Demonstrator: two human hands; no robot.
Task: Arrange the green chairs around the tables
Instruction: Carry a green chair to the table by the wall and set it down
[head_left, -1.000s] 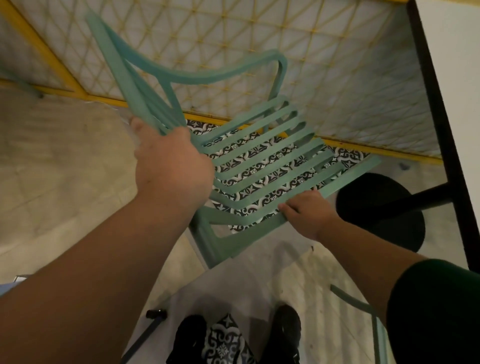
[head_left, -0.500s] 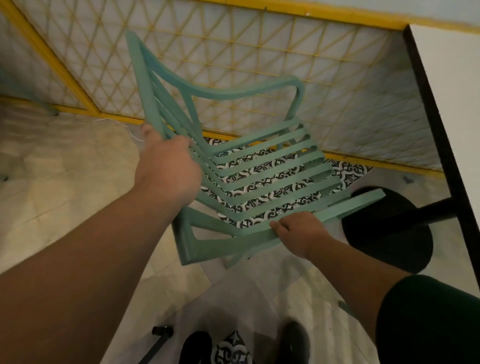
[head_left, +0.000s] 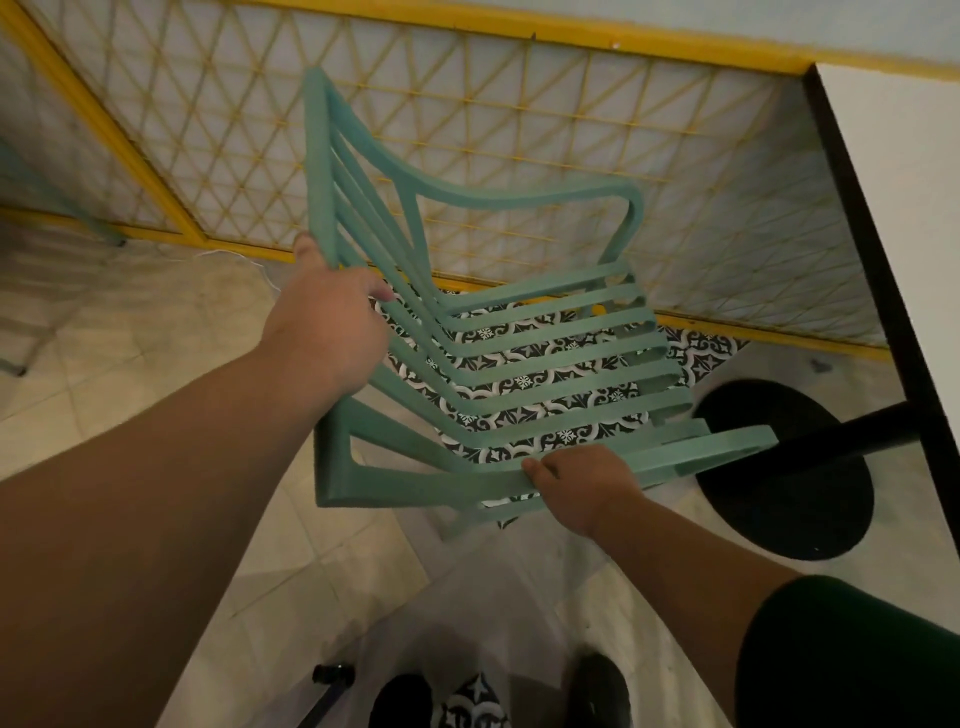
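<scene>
The job looks barely under way from here: one green chair (head_left: 441, 486) is tipped between the hands and, I'd say, not yet set down, and no chair can be seen standing at the table (head_left: 909, 208), which is off beyond the right hand (head_left: 582, 483). The left hand (head_left: 332, 322) reaches up and forward, clamped on the backrest's side edge; the right hand, lower and nearer the body, grips the near armrest rail. The two hands are well apart.

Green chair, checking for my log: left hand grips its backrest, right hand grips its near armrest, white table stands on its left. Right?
No: the head view shows the white table right of the green chair. The left hand and right hand grip as stated.
</scene>
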